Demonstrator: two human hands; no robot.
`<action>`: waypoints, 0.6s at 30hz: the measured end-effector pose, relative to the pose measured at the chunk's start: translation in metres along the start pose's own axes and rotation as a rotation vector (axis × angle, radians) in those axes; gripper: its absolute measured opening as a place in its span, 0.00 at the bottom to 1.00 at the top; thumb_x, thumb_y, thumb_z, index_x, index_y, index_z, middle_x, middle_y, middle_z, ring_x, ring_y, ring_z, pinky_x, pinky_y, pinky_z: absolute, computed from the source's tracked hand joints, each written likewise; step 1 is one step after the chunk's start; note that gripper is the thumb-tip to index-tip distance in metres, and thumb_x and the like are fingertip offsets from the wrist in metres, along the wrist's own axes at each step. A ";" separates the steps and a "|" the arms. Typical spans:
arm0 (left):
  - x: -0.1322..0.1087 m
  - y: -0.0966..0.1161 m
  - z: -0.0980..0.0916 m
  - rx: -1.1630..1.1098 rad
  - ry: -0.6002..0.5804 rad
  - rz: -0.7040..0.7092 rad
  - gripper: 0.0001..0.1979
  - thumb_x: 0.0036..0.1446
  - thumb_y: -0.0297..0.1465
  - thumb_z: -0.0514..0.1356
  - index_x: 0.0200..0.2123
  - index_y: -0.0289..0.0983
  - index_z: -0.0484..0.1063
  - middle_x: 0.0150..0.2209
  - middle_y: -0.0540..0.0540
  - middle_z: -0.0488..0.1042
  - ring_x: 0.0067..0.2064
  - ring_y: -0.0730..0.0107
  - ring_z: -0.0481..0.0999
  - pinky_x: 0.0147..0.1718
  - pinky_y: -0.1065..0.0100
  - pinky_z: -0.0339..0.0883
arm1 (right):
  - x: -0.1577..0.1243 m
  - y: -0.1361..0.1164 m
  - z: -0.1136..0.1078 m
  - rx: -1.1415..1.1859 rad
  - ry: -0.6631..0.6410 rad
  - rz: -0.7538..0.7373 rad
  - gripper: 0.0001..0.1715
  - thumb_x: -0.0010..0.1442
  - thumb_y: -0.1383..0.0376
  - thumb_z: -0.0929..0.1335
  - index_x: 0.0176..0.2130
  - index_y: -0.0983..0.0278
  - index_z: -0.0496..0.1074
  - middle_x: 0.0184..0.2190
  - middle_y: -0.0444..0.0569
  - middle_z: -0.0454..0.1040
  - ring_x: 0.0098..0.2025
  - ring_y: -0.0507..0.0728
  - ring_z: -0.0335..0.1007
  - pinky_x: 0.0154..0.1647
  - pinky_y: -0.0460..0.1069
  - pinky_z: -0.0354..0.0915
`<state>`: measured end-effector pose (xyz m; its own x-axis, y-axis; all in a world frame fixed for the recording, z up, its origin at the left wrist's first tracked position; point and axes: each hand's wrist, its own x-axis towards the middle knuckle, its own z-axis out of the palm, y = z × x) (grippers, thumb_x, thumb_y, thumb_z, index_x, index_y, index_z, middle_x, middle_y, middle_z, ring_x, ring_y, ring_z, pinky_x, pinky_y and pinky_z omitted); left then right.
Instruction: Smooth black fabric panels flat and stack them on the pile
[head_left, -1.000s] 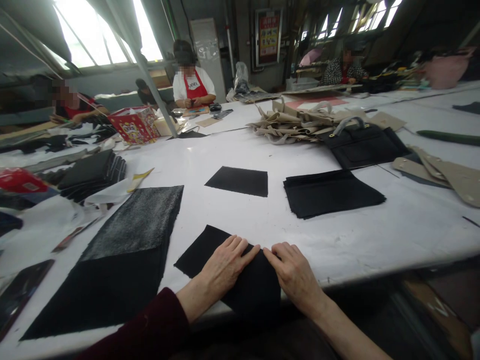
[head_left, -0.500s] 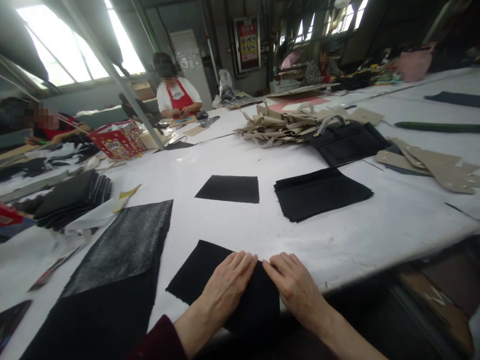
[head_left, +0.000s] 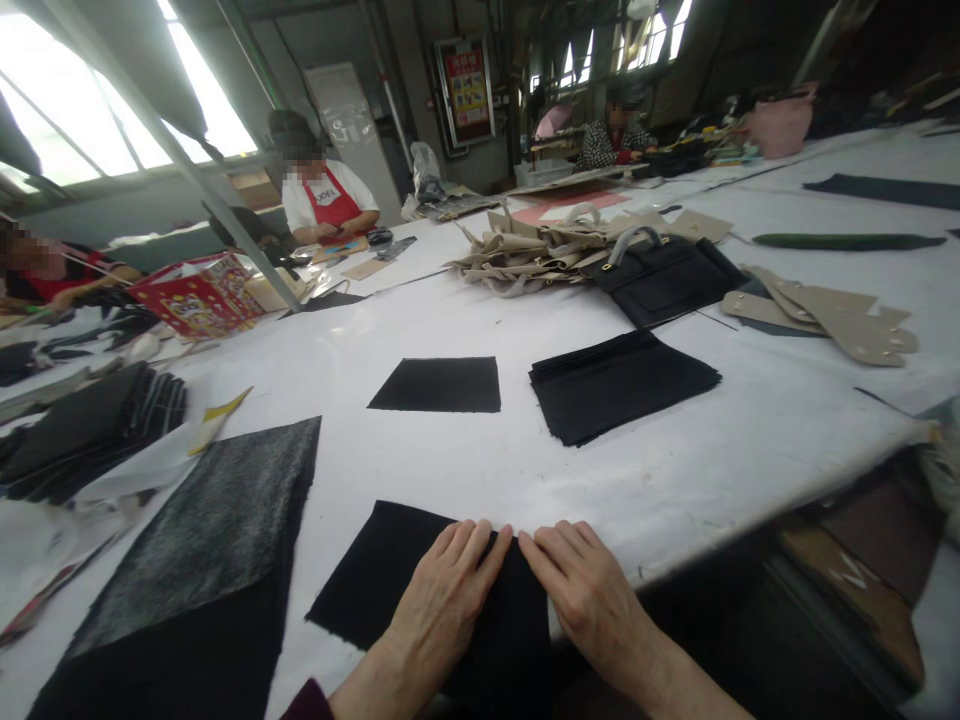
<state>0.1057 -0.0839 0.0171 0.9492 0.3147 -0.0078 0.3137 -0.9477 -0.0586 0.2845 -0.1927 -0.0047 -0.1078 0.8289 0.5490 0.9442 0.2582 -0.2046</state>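
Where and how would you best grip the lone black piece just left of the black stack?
Probably pinch the black piece at its near right corner, the right hand coming from the near side, thumb above and a fingertip slipped under. It lies flat on the white table with nothing raised, its near edge facing the person.

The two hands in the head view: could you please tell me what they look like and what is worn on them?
Both the left hand and the right hand are bare human hands; no gloves, rings or watch show. At the left wrist, a dark maroon sleeve just enters the picture. The right forearm shows no sleeve.
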 end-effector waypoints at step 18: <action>0.001 -0.001 0.002 -0.029 -0.017 0.029 0.31 0.62 0.21 0.51 0.67 0.38 0.53 0.56 0.43 0.67 0.56 0.59 0.67 0.60 0.59 0.57 | -0.005 0.008 0.003 -0.011 -0.088 0.037 0.18 0.64 0.75 0.61 0.51 0.71 0.71 0.33 0.50 0.66 0.35 0.57 0.58 0.37 0.54 0.54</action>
<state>0.1058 -0.0828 0.0155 0.9573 0.2878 -0.0259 0.2870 -0.9575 -0.0296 0.2914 -0.1931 -0.0113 -0.0989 0.8782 0.4679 0.9513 0.2214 -0.2145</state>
